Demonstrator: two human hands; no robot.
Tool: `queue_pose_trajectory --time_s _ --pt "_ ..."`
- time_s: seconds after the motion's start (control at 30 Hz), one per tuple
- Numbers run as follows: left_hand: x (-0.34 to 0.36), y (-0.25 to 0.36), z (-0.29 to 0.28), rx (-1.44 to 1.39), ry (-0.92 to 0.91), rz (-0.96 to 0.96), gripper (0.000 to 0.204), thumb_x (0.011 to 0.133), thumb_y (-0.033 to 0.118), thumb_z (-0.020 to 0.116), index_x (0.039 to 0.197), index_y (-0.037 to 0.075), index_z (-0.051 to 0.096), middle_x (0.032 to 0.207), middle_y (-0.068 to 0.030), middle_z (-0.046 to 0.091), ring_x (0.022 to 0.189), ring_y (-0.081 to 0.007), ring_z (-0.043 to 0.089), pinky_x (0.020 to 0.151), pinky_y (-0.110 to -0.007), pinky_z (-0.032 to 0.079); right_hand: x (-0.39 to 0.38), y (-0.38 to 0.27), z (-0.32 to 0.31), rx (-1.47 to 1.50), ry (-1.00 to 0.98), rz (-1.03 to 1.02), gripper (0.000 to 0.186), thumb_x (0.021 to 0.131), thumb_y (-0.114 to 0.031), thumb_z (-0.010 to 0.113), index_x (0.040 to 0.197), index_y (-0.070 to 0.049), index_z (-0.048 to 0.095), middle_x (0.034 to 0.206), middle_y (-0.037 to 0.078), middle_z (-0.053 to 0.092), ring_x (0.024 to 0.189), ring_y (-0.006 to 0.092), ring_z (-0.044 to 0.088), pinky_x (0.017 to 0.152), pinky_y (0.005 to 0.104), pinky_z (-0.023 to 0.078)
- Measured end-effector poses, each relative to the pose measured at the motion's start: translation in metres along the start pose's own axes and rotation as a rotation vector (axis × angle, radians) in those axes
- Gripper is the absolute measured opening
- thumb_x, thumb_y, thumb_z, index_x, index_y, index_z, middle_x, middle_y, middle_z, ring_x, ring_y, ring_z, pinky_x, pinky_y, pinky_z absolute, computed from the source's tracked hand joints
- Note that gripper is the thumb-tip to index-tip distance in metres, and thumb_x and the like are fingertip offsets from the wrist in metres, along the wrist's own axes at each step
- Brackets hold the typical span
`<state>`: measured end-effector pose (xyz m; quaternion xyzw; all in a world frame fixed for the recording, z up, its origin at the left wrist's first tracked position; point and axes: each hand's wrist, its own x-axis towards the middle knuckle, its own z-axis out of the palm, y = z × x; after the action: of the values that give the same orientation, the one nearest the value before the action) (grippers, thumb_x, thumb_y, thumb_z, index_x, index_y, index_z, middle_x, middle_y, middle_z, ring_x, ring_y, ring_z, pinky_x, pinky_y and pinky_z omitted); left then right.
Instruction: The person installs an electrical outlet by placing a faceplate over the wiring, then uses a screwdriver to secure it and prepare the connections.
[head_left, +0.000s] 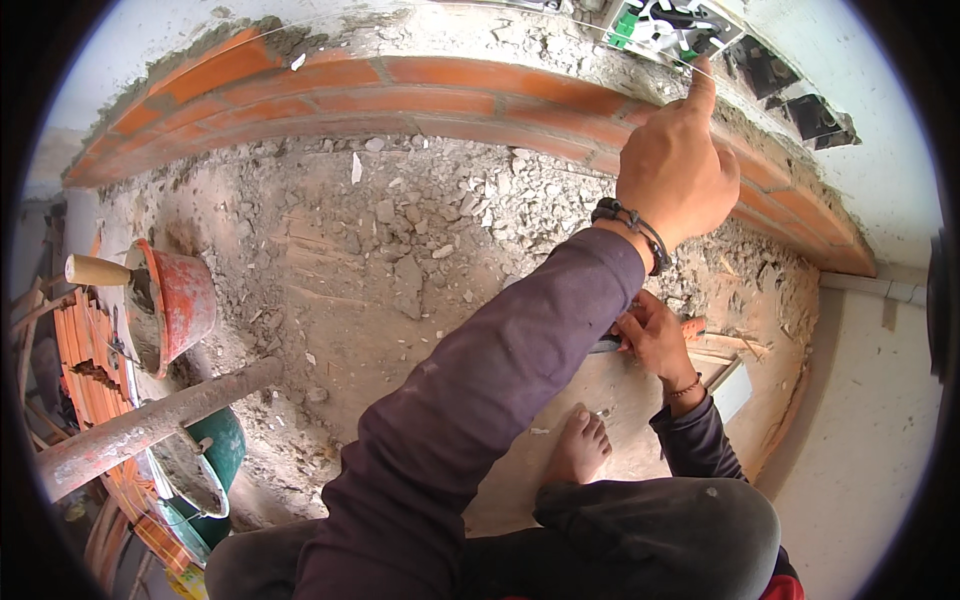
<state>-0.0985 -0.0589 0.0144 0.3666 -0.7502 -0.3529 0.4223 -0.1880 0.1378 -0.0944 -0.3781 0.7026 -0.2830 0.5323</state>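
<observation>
My left hand (680,172) reaches up to the top of the brick course (440,105), its index finger stretched out and the thumb apart. The fingertip is at a thin pale string (560,18) running along the wall, beside a white-framed box (668,28) with green and black parts. Whether it touches the string I cannot tell. Lower down, partly behind my left forearm, my right hand (655,338) has its fingers closed together near the floor. A dark edge and an orange piece (692,328) show beside it; what it holds is mostly hidden.
Rubble (430,215) covers the floor along the bricks. At left stand a red bucket (190,305) with a wooden-handled tool (98,270), a mortar-stained pole (160,425) and a green bucket (222,445). Dark recessed boxes (818,120) sit in the right wall. My bare foot (582,445) is below.
</observation>
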Motion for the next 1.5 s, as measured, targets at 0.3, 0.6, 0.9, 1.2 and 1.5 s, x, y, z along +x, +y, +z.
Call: queue_pose_trajectory --time_s 0.3,0.6,0.9,1.2,1.5 --pt "-0.008 0.004 -0.01 -0.061 -0.067 -0.086 0.078 0.088 0.016 0.063 0.156 -0.007 0.032 0.094 -0.0157 0.067 0.09 -0.0345 0.068 0.078 -0.045 0.055 0.002 0.001 0.002 -0.007 -0.002 0.017 0.04 0.1 -0.015 0.065 0.134 0.004 0.057 0.078 0.007 0.07 0.061 0.0102 0.062 0.056 0.026 0.05" --pt "-0.03 -0.002 -0.011 -0.201 0.038 0.021 0.049 0.091 0.011 0.068 0.136 -0.007 0.057 0.083 -0.0096 0.068 0.064 -0.0198 0.061 0.063 -0.035 0.051 -0.002 -0.006 -0.002 -0.031 0.0 0.02 0.04 0.099 -0.013 0.063 0.135 0.004 0.057 0.075 0.004 0.066 0.059 0.0096 0.06 0.057 0.0266 0.051" --pt "-0.071 0.0 -0.055 -0.251 -0.166 -0.216 0.024 0.095 0.008 0.068 0.118 0.002 0.07 0.082 -0.0009 0.066 0.062 -0.0032 0.05 0.057 -0.022 0.042 0.004 0.019 -0.001 -0.139 0.04 -0.159 0.039 0.099 -0.01 0.065 0.135 0.001 0.055 0.08 0.001 0.065 0.061 0.0052 0.054 0.055 0.0241 0.045" --pt "-0.086 0.002 -0.071 -0.161 -0.206 -0.38 0.025 0.098 0.009 0.067 0.122 0.003 0.069 0.088 0.0018 0.063 0.072 -0.0035 0.052 0.064 -0.021 0.043 -0.002 -0.005 -0.006 -0.05 0.147 -0.171 0.043 0.091 -0.019 0.072 0.13 -0.002 0.062 0.097 0.022 0.073 0.089 0.033 0.073 0.076 0.042 0.056" --pt "-0.099 -0.006 -0.07 -0.152 -0.267 -0.517 0.025 0.101 0.012 0.065 0.123 0.003 0.068 0.094 0.0029 0.062 0.082 -0.0045 0.052 0.073 -0.022 0.045 0.004 -0.008 -0.011 -0.128 0.261 -0.254 0.033 0.088 -0.013 0.071 0.12 -0.004 0.067 0.084 0.02 0.071 0.08 0.0389 0.07 0.073 0.0441 0.054"
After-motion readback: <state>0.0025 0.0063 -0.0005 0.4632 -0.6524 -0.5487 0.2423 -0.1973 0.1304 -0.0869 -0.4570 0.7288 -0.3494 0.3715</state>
